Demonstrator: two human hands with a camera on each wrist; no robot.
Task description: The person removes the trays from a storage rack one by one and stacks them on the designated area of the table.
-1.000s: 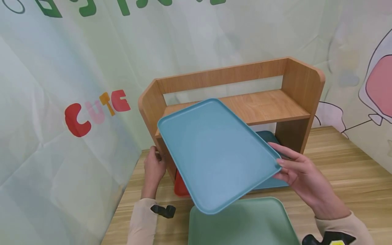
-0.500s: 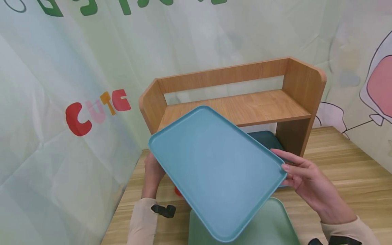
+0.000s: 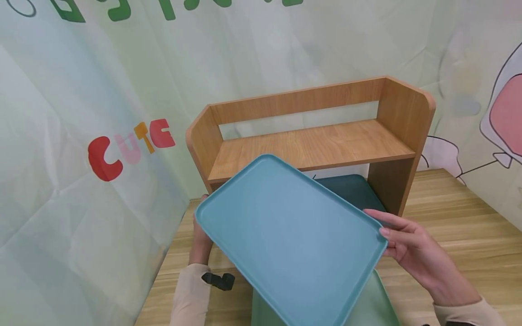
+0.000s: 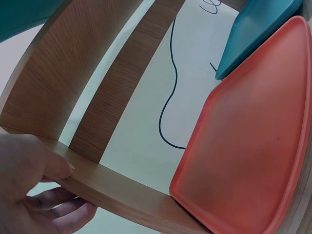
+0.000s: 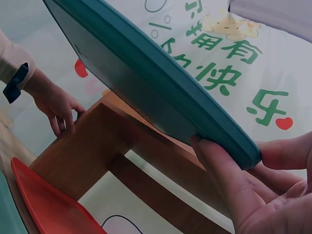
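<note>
A light blue rectangular tray (image 3: 293, 240) is held up at a tilt in front of a wooden desk shelf (image 3: 318, 140). My right hand (image 3: 416, 253) pinches the tray near its right corner, thumb on one face and fingers behind. With my left hand (image 4: 34, 185) I grip the front edge of the shelf's left side panel (image 4: 131, 200); in the head view the tray partly hides this hand. Under the shelf board lie a red tray (image 4: 243, 136) and a darker blue tray (image 3: 350, 190). The red one is hidden from the head view.
A green tray (image 3: 373, 299) lies on the wood-grain table (image 3: 456, 217) in front of the shelf, partly covered by the raised tray. A printed cloth backdrop (image 3: 134, 217) hangs close behind and to the left.
The light blue tray and my right hand have come down and toward me, slightly rightward, uncovering more of the shelf board. My left hand has stayed on the side panel.
</note>
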